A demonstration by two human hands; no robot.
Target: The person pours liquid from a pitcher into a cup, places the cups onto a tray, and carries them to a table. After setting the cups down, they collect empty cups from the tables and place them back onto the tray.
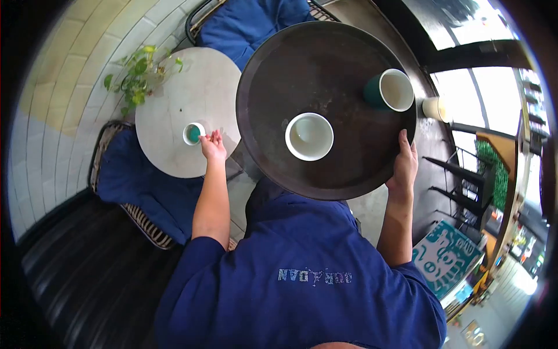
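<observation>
My left hand (213, 145) reaches out to a small teal cup (193, 134) standing on a round white table (192, 93), with its fingertips closed on the cup's near side. My right hand (404, 166) grips the right rim of a large dark round tray (261, 70), which is held level in front of my chest. A white cup (309, 136) stands near the middle of the tray. Close to the tray's far right edge is a green cup with a white inside (390, 90).
A leafy green plant (136, 78) stands at the table's far left edge. Wicker chairs with blue cushions sit behind the table (250, 23) and in front of it (145, 186). A teal printed sign (444, 256) lies low on the right, and a pale cup (433, 108) stands beyond the tray.
</observation>
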